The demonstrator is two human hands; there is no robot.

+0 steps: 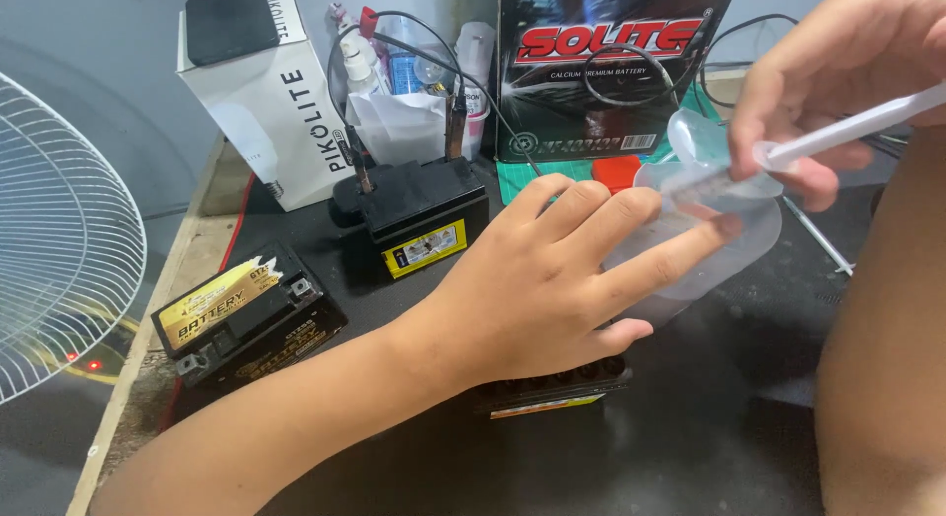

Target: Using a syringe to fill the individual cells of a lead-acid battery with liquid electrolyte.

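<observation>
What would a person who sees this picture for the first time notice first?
In the middle, the left hand steadies a clear plastic container above a small black battery, while the right hand at upper right holds a white syringe-like tube over it. On the left lie two more black batteries, the rear one with clips and wires attached.
</observation>
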